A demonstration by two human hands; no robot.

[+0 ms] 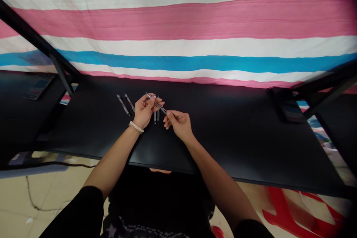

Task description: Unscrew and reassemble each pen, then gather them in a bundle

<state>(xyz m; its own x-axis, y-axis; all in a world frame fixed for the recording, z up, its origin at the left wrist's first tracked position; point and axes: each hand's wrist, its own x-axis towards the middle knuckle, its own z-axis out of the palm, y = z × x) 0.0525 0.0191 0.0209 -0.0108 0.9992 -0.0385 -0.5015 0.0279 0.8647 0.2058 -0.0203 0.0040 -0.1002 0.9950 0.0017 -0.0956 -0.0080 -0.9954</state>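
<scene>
Above the black table (228, 130), my left hand (144, 110) pinches a slim grey pen (160, 107) between thumb and fingers. My right hand (180, 123) has its thumb and fingertips closed on the pen's lower right end. The pen slants down from upper left to lower right. Left of my left hand lies a grey pen (123, 105), with a second pen (129, 101) beside it, partly hidden by that hand. Two more pens, one of them a dark pen (155, 117), lie side by side just beneath the hands, their upper parts covered. A pale beaded bracelet (136, 126) circles my left wrist.
A striped sheet (178, 22) hangs behind the table. Black metal frame bars (41, 44) rise at the left and right. A dark phone-like slab (290, 106) lies at the right end, another dark slab (39, 87) on the left table. A red stool (281, 208) stands below right.
</scene>
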